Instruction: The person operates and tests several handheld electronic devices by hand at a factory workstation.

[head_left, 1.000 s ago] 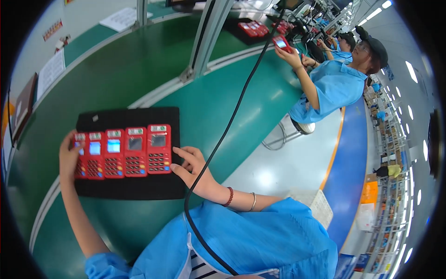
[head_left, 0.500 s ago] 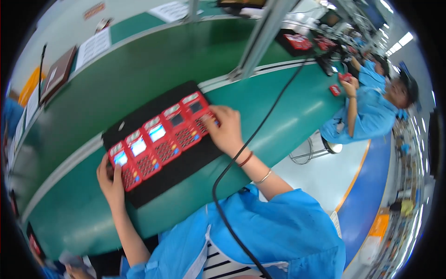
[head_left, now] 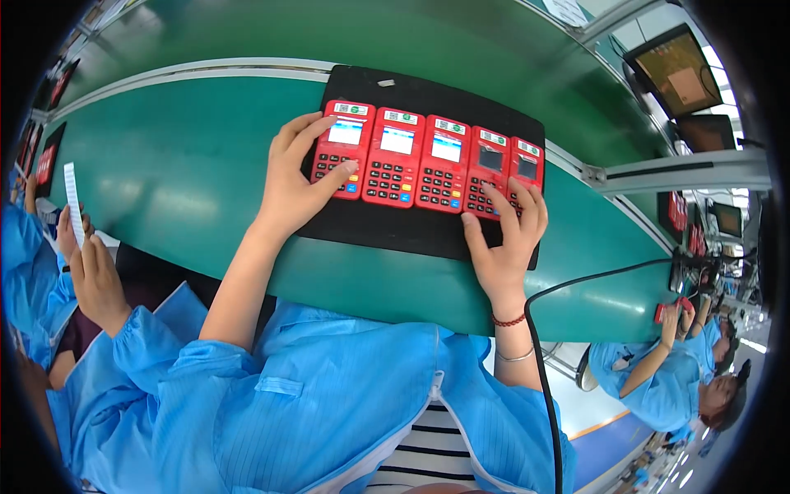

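A row of several red payment terminals lies on a black mat point(head_left: 387, 235), side by side with keypads toward me. My left hand point(head_left: 300, 177) rests over the leftmost terminal point(head_left: 344, 148), fingers apart: fingertips along its upper left edge, thumb on the lower keypad. Its screen is lit, as on the second terminal point(head_left: 395, 156) and the middle terminal point(head_left: 444, 165). Dark screens show on the fourth terminal point(head_left: 490, 158) and the rightmost terminal point(head_left: 527, 165). My right hand point(head_left: 506, 247) is spread over the keypads of those two, hiding some keys.
A black cable point(head_left: 539, 354) runs past my right forearm. On the left, a person's hand point(head_left: 99, 284) is near a white paper strip point(head_left: 72, 193). Metal framing point(head_left: 683, 173) and a monitor point(head_left: 679, 70) stand at right. Another person point(head_left: 658, 379) sits at the bench's far right.
The view has turned, so the terminals now appear farther right and more level. My left thumb now lies on the keypad; my right fingers are spread over the two right terminals.
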A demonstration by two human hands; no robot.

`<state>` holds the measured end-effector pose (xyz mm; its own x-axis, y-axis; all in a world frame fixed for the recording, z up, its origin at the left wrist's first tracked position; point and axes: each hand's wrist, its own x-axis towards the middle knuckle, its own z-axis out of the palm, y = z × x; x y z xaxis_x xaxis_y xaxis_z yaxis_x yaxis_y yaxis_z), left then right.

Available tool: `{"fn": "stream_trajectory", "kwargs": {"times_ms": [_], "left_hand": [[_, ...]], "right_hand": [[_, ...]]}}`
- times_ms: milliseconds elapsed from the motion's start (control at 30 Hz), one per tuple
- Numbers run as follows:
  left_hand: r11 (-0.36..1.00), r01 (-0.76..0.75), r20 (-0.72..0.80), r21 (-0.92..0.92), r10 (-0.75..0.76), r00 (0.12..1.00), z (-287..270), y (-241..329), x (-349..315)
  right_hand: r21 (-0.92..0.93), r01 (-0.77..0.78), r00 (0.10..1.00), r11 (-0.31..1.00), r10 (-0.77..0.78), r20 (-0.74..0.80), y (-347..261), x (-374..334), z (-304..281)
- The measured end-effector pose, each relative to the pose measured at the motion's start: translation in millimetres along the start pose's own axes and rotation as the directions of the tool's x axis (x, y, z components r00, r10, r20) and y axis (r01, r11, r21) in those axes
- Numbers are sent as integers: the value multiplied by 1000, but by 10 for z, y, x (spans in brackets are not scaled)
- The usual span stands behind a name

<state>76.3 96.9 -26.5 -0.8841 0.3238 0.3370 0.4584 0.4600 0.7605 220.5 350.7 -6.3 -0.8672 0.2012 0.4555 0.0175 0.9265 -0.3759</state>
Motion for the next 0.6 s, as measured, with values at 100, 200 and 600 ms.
{"fn": "stream_trajectory", "kwargs": {"times_ms": [100, 200, 600], "left_hand": [[1000, 5, 14, 29, -6, 1000, 7, 17, 6], [999, 37, 25, -9, -37, 999, 7, 2, 23], [989, 115, 35, -92, -113, 993, 80, 68, 48]], "right_hand": [[-17, 77, 994, 997, -76, 78, -59, 92, 32], [9, 71, 991, 997, -71, 114, -36, 135, 66], [27, 89, 992, 996, -92, 90, -20, 95, 117]]}}
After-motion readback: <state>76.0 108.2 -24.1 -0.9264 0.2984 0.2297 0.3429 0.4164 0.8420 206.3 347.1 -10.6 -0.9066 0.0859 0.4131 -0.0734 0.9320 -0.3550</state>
